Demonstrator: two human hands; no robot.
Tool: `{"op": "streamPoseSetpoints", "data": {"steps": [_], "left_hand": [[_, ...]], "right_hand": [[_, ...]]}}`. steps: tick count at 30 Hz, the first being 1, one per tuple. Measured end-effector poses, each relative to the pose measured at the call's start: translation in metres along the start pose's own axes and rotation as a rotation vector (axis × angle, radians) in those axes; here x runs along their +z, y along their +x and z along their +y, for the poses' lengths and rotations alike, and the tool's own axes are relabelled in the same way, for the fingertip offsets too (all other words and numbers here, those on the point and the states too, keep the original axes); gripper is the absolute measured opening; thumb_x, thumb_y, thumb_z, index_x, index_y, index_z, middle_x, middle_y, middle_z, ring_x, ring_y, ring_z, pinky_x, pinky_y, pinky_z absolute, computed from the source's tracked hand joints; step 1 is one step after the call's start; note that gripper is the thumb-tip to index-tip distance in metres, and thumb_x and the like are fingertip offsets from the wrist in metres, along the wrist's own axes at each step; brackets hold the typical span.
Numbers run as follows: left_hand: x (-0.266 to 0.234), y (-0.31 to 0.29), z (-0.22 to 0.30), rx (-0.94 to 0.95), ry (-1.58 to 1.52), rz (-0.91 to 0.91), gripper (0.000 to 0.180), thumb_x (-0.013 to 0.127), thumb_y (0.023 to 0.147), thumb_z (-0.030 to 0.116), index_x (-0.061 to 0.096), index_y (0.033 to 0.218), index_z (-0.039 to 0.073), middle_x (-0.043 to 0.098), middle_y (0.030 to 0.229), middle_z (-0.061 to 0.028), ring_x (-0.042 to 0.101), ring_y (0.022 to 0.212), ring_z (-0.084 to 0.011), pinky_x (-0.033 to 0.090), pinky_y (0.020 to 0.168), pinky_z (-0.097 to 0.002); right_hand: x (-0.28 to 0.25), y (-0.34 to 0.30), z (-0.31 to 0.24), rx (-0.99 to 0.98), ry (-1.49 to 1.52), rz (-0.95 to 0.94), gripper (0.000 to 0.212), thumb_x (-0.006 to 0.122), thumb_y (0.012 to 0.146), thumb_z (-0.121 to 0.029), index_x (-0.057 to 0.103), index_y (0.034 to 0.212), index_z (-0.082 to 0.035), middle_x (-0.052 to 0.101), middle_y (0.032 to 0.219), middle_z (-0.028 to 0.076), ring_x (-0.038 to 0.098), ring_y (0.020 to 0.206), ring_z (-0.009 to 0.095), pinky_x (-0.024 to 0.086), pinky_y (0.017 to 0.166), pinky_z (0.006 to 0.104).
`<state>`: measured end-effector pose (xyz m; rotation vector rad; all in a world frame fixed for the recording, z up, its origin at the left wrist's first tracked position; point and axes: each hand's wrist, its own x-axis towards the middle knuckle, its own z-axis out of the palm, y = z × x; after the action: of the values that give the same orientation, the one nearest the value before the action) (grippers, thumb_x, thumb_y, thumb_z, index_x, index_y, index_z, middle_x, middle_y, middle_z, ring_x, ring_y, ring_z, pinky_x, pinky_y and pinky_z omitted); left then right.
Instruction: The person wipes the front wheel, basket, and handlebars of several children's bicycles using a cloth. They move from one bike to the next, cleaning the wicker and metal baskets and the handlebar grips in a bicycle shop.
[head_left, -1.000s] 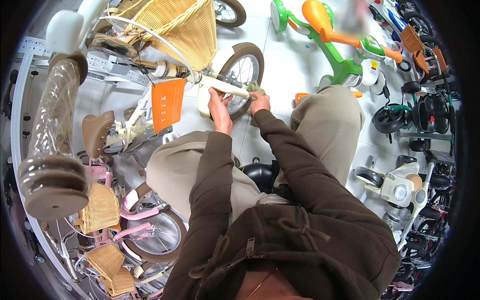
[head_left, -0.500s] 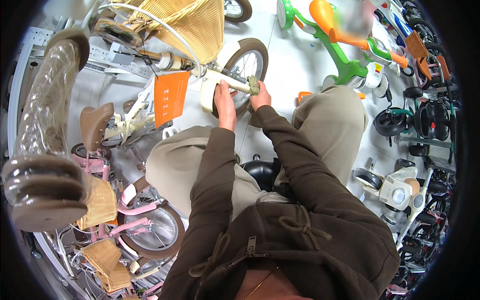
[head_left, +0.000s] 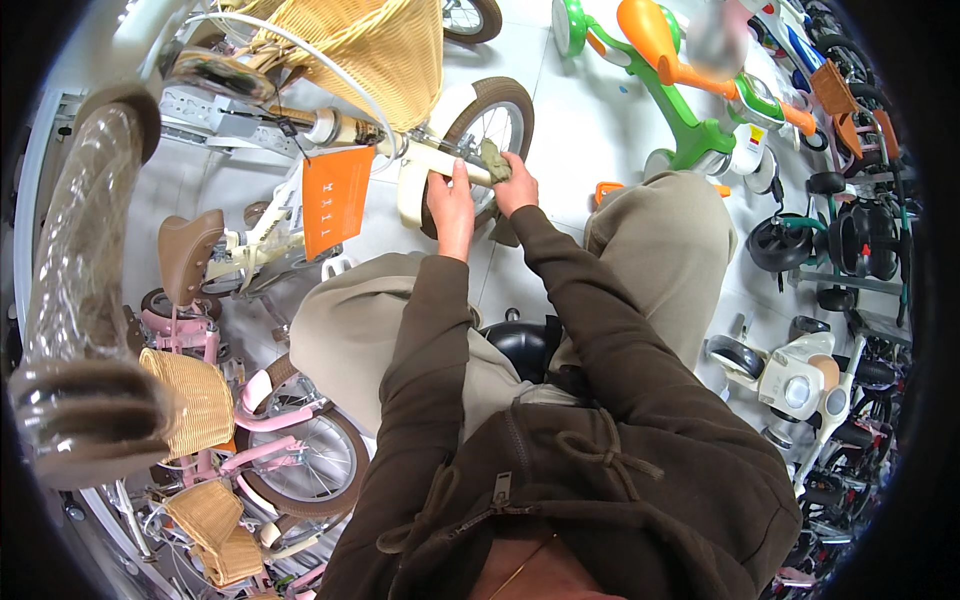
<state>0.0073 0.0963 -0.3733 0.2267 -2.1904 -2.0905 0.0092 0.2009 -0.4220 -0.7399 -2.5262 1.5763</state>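
Observation:
I crouch in front of a cream child's bicycle [head_left: 262, 240] with a brown saddle and a wicker basket [head_left: 368, 45]. My left hand [head_left: 452, 200] rests on the cream fork beside the front wheel [head_left: 490, 125], fingers closed around the tube. My right hand [head_left: 517, 185] presses a small olive-grey cloth [head_left: 495, 160] against the same fork, just at the wheel's hub side. An orange tag [head_left: 335, 200] hangs from the bicycle's handlebar area, left of my hands.
Pink children's bicycles [head_left: 250, 420] with wicker baskets stand at the lower left. A plastic-wrapped handlebar grip [head_left: 80, 290] looms close at the left. A green and orange tricycle [head_left: 690, 90] and several black and white ride-on toys [head_left: 810, 370] fill the right side. A black stool [head_left: 520, 345] sits under me.
Both hands have shifted slightly up along the fork toward the wheel. The cloth under my right hand has moved with it.

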Motion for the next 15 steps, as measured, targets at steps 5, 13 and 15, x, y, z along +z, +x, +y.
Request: {"op": "streamPoseSetpoints", "data": {"steps": [5,13,15], "left_hand": [[0.0,0.001,-0.004,0.033,0.082,0.015,0.026,0.054,0.091,0.019,0.052,0.103,-0.005,0.06,0.088,-0.013,0.058,0.079,-0.0179,0.046,0.068,-0.03],[-0.001,-0.005,0.007,0.015,0.073,-0.055,0.025,0.051,0.093,0.015,0.049,0.108,-0.006,0.058,0.095,-0.0124,0.058,0.079,-0.0168,0.052,0.065,-0.029],[-0.001,-0.005,0.007,-0.006,0.075,-0.062,0.026,0.049,0.094,0.015,0.048,0.109,-0.006,0.056,0.096,-0.0117,0.058,0.081,-0.016,0.053,0.065,-0.0283]], "right_hand": [[-0.001,0.003,0.006,0.009,0.035,0.015,0.049,0.054,0.074,-0.004,0.05,0.121,-0.014,0.061,0.11,0.019,0.057,0.104,0.036,0.045,0.088,0.0393],[-0.001,0.003,0.0,-0.059,0.285,-0.03,0.046,0.054,0.071,-0.003,0.056,0.116,-0.011,0.062,0.105,0.02,0.058,0.1,0.035,0.045,0.086,0.0377],[-0.001,0.001,-0.004,-0.098,0.325,-0.05,0.046,0.052,0.07,-0.001,0.056,0.115,-0.01,0.062,0.104,0.019,0.058,0.1,0.034,0.045,0.086,0.0368]]}}
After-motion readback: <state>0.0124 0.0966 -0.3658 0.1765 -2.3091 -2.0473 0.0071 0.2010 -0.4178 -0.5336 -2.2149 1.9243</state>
